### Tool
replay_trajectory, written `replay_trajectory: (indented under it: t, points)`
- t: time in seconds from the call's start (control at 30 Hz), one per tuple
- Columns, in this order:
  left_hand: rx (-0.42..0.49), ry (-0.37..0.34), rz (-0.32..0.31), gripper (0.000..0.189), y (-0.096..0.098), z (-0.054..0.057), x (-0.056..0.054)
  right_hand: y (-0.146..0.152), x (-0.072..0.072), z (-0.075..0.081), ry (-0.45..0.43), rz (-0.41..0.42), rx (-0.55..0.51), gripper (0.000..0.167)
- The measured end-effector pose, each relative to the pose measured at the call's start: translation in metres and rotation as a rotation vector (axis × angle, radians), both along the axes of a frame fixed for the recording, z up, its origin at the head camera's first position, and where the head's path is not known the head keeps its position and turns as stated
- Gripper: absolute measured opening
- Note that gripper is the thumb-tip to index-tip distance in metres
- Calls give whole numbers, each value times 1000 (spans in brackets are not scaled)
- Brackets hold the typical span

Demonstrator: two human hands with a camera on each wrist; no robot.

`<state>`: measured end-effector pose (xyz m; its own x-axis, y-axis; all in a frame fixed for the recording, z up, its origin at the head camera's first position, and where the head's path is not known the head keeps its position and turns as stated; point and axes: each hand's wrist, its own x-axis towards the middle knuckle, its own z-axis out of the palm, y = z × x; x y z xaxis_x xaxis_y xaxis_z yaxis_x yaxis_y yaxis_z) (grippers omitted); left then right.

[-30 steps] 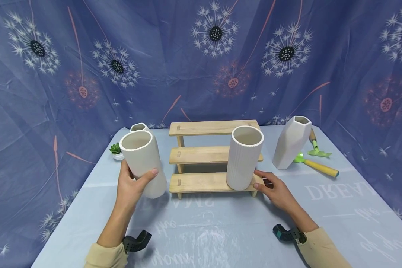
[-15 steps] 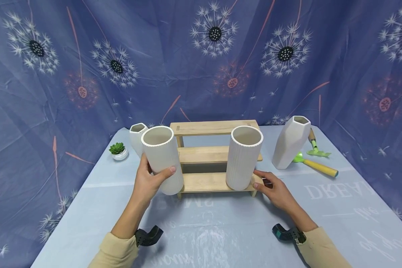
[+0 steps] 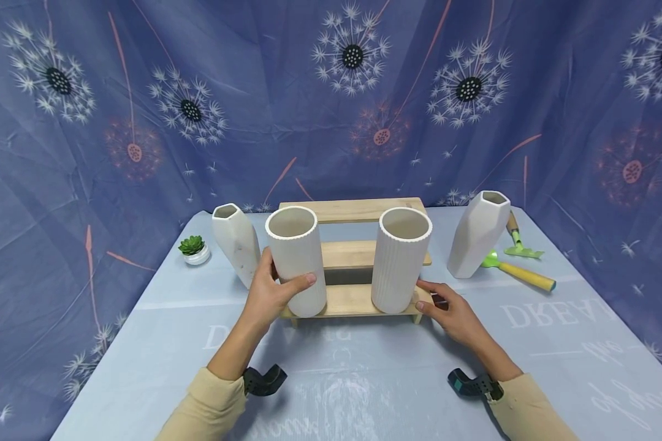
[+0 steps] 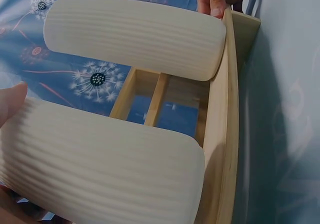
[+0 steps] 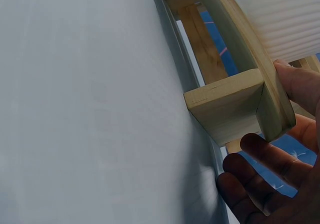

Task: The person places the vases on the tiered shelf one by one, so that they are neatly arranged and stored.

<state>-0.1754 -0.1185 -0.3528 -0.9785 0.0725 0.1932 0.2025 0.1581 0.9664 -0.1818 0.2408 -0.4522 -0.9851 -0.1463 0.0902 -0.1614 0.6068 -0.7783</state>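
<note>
Moved toward three o'clock, ridged white vase [image 3: 296, 257], left hand [image 3: 271, 294] curled round it, at bottom step [image 3: 349, 300] of smooth wooden shelf [image 3: 364, 210], nine o'clock from matching vase [image 3: 399, 266], right hand [image 3: 451, 311] pinching shelf's end.

Gripping an end of the wooden stand [image 5: 245, 39] in the right hand [image 5: 292, 166], with thumb against the stand's edge and with other fingers bent near the stand's leg [image 5: 225, 106]. On the stand: a white ribbed vase [image 5: 285, 19], partly in view. Below the stand: pale tablecloth [image 5: 90, 109]. Behind the stand: blue printed fabric [image 5: 217, 39].
</note>
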Motion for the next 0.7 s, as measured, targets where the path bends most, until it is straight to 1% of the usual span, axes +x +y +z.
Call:
replay_trajectory:
  t: [0.13,0.33,0.57,0.7]
  points:
    - [8,-16,-23,74,6,0,-1,0,0,0,3,1,1,56]
    - [8,-31,-33,76,14,0,-3,0,1,0,-4,-4,7,57]
    - [12,-36,-61,80,20,0,-5,0,1,0,-2,-1,2,56]
    - [9,-41,-62,80,21,-2,-7,0,1,1,-6,-1,5,56]
